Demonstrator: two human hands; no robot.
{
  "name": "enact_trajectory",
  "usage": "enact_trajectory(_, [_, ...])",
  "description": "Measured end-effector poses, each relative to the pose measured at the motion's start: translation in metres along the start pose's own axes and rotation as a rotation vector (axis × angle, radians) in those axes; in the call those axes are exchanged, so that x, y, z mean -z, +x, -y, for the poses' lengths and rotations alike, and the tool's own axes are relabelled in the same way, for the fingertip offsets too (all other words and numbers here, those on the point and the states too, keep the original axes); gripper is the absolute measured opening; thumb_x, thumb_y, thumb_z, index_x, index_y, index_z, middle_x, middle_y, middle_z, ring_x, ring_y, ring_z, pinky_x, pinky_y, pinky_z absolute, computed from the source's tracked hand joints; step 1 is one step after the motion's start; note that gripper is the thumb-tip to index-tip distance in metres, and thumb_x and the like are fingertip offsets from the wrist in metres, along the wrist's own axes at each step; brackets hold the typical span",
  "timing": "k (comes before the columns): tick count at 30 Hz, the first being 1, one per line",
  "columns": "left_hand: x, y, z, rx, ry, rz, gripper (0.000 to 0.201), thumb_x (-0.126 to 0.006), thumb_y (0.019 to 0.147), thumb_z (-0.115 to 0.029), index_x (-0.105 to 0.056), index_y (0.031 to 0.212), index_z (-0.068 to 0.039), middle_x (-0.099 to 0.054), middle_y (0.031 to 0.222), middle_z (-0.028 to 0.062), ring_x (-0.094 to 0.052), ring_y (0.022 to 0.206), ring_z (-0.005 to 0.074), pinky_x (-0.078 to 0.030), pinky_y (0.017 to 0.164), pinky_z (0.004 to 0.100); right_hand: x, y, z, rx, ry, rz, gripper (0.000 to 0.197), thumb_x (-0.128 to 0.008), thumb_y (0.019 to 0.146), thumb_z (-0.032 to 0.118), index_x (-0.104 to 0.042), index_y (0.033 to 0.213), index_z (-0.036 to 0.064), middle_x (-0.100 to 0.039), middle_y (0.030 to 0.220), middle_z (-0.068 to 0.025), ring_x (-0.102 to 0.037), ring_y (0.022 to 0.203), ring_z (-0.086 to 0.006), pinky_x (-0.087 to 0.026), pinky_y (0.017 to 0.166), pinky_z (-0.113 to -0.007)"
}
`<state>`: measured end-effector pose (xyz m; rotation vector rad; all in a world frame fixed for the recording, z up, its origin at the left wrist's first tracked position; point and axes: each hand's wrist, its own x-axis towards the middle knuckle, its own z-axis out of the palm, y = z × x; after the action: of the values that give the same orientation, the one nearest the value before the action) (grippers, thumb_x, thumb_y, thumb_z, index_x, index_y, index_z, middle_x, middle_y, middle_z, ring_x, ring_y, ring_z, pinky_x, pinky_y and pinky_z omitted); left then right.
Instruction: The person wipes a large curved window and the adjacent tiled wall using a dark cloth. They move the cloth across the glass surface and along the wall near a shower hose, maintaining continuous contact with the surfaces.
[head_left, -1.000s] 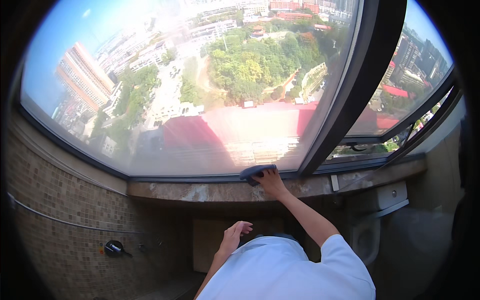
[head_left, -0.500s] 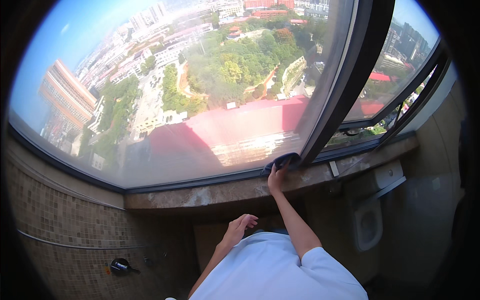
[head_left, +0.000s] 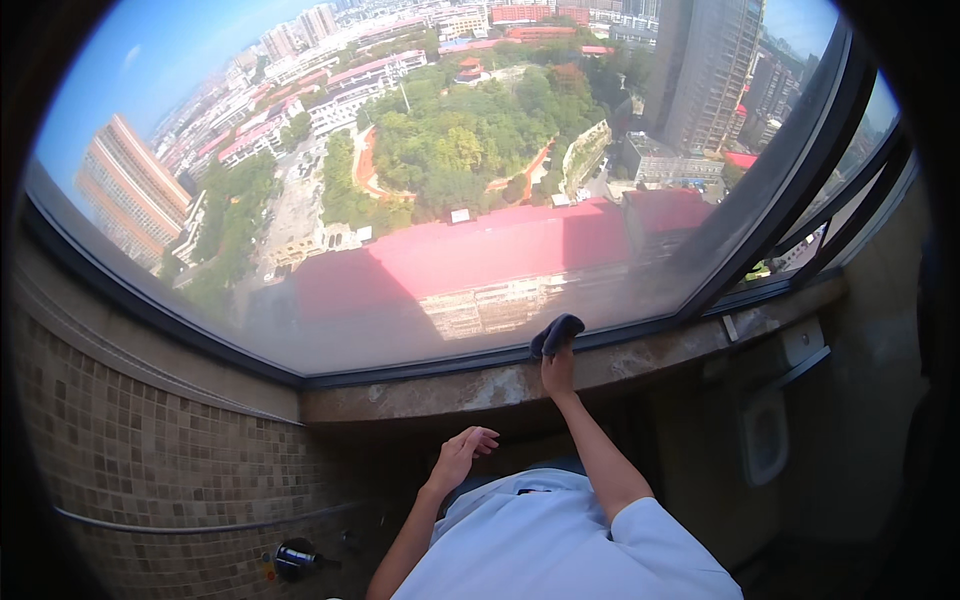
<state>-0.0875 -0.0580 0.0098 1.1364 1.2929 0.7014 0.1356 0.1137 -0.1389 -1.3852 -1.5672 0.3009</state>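
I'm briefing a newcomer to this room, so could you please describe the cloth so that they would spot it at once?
Find the large window and the brown stone sill below it. About midway along, the right hand holds the cloth: a dark blue bundle, unlike the mottled brown sill beside it.

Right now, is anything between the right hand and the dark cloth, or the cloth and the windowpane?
Nothing visible. The right hand grips the dark cloth, which overlaps the lower edge of the windowpane; whether it touches glass, I can't tell.
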Motion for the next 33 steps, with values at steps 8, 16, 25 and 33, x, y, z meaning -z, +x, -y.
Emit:
enact_trajectory(8, [0.051,-0.025,0.048,0.017,-0.146,-0.198,0.039,-0.038,0.104,-0.031,-0.067,0.108,-0.005,-0.069,0.095,0.0061,-0.062,0.085,0.0127,-0.047,0.077,0.0278,0.090,0.157,0.205,0.206,0.149,-0.297,0.011,-0.057,0.087,0.007,-0.058,0.086,-0.0041,-0.057,0.071,-0.0165,-0.057,0.058,-0.0300,-0.045,0.052,-0.039])
enact_trajectory(16, [0.030,-0.010,0.008,-0.180,-0.131,0.027,0.036,-0.041,0.104,-0.027,-0.065,0.110,0.000,-0.068,0.095,0.0074,-0.063,0.086,0.0139,-0.049,0.079,0.0278,0.024,0.057,0.071,0.471,-0.240,0.586,0.035,-0.069,0.079,0.011,-0.064,0.113,0.0121,-0.066,0.102,-0.0177,-0.064,0.093,-0.0367,-0.055,0.079,-0.045])
enact_trajectory(25, [0.037,-0.005,0.028,-0.129,-0.154,-0.090,0.035,-0.042,0.103,-0.029,-0.067,0.108,-0.005,-0.070,0.094,0.0052,-0.062,0.084,0.0113,-0.047,0.076,0.0256,0.145,0.213,0.288,0.497,0.141,0.024,0.026,-0.066,0.082,0.003,-0.062,0.108,0.0012,-0.066,0.082,-0.0146,-0.069,0.070,-0.0289,-0.055,0.060,-0.033])
enact_trajectory(33, [0.012,-0.003,-0.013,-0.180,-0.107,-0.049,0.034,-0.042,0.103,-0.024,-0.066,0.110,-0.001,-0.069,0.094,0.0065,-0.062,0.085,0.0125,-0.049,0.079,0.0272,0.041,0.057,-0.005,0.365,-0.254,0.697,0.020,-0.065,0.081,0.015,-0.071,0.100,0.0137,-0.068,0.084,-0.0169,-0.066,0.080,-0.0363,-0.053,0.074,-0.046])
